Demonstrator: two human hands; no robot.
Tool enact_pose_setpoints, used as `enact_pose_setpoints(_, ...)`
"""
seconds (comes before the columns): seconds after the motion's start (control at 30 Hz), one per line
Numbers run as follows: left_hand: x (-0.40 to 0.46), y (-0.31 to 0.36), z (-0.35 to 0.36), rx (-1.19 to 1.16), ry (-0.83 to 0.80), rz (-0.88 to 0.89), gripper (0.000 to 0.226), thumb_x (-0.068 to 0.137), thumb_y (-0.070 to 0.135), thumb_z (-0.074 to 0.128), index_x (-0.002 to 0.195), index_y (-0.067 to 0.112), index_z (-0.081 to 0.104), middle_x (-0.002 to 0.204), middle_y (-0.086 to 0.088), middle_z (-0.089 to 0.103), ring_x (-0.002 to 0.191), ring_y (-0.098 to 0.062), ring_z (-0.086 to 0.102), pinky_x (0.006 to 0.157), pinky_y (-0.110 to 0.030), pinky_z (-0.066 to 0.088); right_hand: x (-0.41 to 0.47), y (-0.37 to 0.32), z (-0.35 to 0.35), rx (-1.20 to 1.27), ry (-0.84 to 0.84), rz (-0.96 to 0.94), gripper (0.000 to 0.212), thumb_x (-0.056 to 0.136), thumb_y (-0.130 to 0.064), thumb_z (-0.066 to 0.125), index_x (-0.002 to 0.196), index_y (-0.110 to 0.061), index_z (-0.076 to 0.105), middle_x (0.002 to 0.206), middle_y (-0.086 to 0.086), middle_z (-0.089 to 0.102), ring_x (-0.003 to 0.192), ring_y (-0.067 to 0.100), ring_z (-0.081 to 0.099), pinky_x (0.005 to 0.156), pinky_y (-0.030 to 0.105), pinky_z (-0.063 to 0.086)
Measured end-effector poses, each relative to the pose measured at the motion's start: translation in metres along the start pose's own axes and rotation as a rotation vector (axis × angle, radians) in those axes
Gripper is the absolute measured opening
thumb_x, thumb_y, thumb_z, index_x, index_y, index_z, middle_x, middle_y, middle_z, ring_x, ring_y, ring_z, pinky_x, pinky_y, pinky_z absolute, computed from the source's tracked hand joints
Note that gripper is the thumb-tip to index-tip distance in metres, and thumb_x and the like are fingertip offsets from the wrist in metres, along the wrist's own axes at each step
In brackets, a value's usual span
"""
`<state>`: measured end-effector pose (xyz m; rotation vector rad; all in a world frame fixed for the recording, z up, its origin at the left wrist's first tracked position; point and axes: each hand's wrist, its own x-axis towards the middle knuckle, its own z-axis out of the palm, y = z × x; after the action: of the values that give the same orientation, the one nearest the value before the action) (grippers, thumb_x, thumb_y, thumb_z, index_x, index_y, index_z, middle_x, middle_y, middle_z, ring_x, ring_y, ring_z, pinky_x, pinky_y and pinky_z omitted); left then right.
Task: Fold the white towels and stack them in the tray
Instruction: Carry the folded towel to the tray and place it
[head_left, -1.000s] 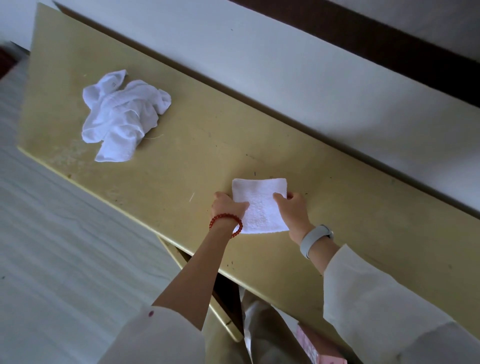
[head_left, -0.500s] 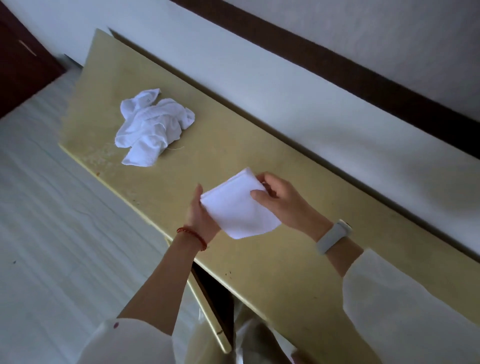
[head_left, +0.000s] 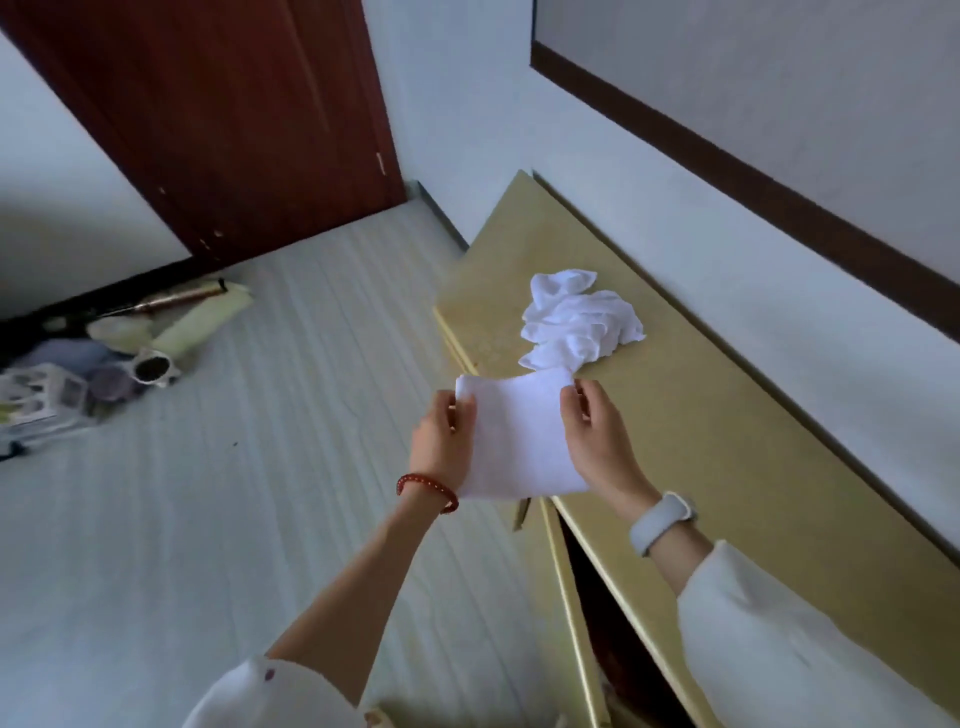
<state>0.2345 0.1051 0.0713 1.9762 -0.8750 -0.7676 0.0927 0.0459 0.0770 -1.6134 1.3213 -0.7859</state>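
1. Head view: my left hand (head_left: 441, 441) and right hand (head_left: 597, 441) each pinch a side edge of the folded towel (head_left: 519, 436), lifted off the surface (head_left: 727, 415), over its near-left edge.
2. Towel's long axis runs near-to-far between the hands; both equally close.
3. Crumpled towels (head_left: 576, 322) lie on the surface just beyond it, far-right.
4. Tray: can't make one out; floor clutter (head_left: 78, 374) far left is blurred. Judgement: carry goes left, away from the surface.
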Motion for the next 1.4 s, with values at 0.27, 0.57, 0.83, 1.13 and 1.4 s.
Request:
enact_pose_setpoints(0.27, 0.028, -0.076, -0.258, 0.288, 0.249, -0.031, 0.028, 0.097, 0.035, 0.034, 0.098, 0.012, 0.049, 0.080, -0.011, 0.062, 0.082, -0.036, 0.057, 0.059, -0.032, 0.034, -0.040, -0.137, 0.222, -0.297, -0.005, -0.291, 0.024, 0.096, -0.027, 0.040, 0.107, -0.009, 0.051, 0.080, 0.017, 0.064, 0.077, 0.040, 0.056, 0.057, 0.035, 0.030)
enact_pose_setpoints(0.57, 0.062, -0.150, -0.503, 0.402, 0.497, -0.146, 0.030, 0.098, 0.035, 0.031, 0.105, 0.011, 0.046, 0.098, -0.020, 0.063, 0.090, -0.039, 0.057, 0.071, -0.038, 0.041, -0.054, -0.280, 0.452, -0.190, -0.315, -0.427, 0.021, 0.095, -0.025, 0.040, 0.108, -0.009, 0.048, 0.074, 0.006, 0.055, 0.081, 0.038, 0.057, 0.060, 0.033, 0.032)
enact_pose_setpoints(0.83, 0.163, -0.202, -0.659, 0.467, 0.726, -0.202, 0.027, 0.098, 0.031, 0.030, 0.108, 0.010, 0.045, 0.092, -0.014, 0.064, 0.086, -0.034, 0.058, 0.066, -0.034, 0.037, 0.008, -0.385, 0.645, -0.152, -0.422, -0.636, 0.019, 0.092, -0.016, 0.044, 0.109, -0.008, 0.049, 0.098, 0.013, 0.063, 0.090, 0.038, 0.057, 0.068, 0.037, 0.038)
enact_pose_setpoints(1.13, 0.265, -0.264, -0.843, 0.374, 1.001, -0.303, 0.024, 0.099, 0.030, 0.033, 0.110, 0.014, 0.047, 0.108, -0.004, 0.061, 0.089, -0.033, 0.057, 0.074, -0.035, 0.042, 0.050, -0.508, 0.877, -0.088, -0.643, -0.797, 0.024, 0.093, -0.018, 0.047, 0.115, -0.009, 0.048, 0.101, 0.011, 0.064, 0.090, 0.035, 0.059, 0.063, 0.032, 0.035)
enact_pose_setpoints(1.4, 0.327, -0.385, -1.005, 0.347, 1.059, -0.435, 0.026, 0.098, 0.032, 0.033, 0.114, 0.019, 0.049, 0.114, -0.002, 0.060, 0.095, -0.032, 0.057, 0.080, -0.035, 0.042, 0.034, -0.565, 1.085, -0.106, -0.762, -0.828, 0.018, 0.095, -0.019, 0.045, 0.107, -0.009, 0.052, 0.099, 0.008, 0.065, 0.087, 0.033, 0.059, 0.060, 0.031, 0.032)
